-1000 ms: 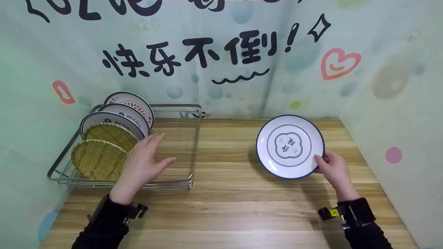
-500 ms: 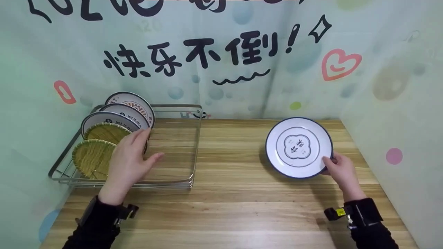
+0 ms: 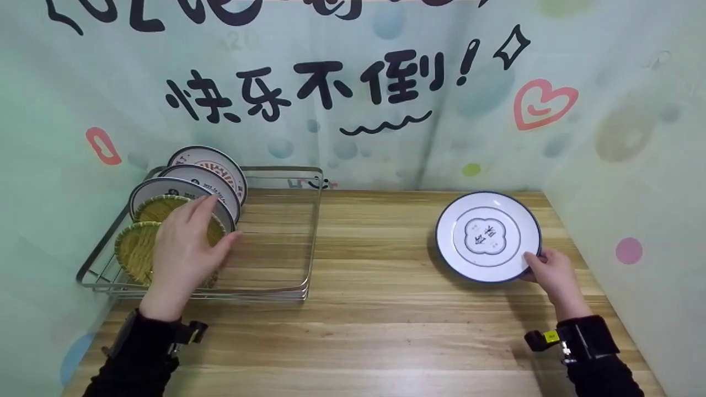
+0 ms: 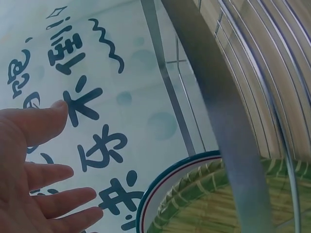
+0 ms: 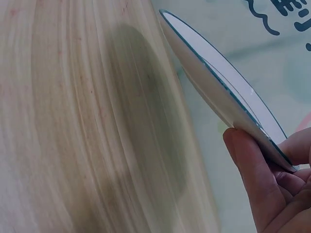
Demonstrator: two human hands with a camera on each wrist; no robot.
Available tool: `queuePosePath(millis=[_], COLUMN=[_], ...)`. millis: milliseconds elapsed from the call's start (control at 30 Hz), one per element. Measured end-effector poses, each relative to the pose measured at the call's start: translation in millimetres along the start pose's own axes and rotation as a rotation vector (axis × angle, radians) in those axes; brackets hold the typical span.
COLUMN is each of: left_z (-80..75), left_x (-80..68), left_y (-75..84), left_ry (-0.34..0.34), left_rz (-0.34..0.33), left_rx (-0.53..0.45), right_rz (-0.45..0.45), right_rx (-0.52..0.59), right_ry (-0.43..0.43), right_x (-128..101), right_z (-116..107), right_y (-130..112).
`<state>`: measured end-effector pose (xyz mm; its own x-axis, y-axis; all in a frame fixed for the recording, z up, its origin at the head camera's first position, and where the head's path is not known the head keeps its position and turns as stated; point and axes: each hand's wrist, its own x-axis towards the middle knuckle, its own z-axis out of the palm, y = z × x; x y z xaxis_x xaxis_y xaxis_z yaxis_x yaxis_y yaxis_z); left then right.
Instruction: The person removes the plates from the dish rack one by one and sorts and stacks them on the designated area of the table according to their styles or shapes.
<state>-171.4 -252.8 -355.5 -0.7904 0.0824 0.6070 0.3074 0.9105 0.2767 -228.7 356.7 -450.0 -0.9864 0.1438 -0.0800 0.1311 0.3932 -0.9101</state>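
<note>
Plate (image 3: pixel 488 236) shifted right, wooden table (image 3: pixel 364 325), pastel backdrop (image 3: pixel 353 82)

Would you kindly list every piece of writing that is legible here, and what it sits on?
"快乐不倒!" in black on the backdrop.
Larger black characters along the backdrop's top edge: cut off, unreadable.
Two characters in the middle of the white plate, gripped by the right hand: too small to read.
Rim lettering on the racked plates: blurred.

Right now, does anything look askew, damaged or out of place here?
Nothing damaged or spilled. Only the white plate is off-level: the right hand pinches its near rim, tilting it above the table. The rack's dishes stand in order.
</note>
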Motion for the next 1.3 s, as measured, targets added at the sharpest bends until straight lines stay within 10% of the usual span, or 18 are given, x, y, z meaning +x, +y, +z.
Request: queuePosePath(millis=[700,1300], left_z=[-11.6,-16.9], left_x=[14.1,27.6], left_y=[-16.8,-16.7], left_ry=[-0.027,-0.096], left_rz=[-0.051,-0.04], left_rx=[0.071,0.09], right_rz=[0.056,0.167], right_rx=[-0.111,0.004], right_ry=[-0.045,-0.145], right_x=[7.4,13.9], right_z=[-3.9,-8.6], right_y=[14.0,19.6])
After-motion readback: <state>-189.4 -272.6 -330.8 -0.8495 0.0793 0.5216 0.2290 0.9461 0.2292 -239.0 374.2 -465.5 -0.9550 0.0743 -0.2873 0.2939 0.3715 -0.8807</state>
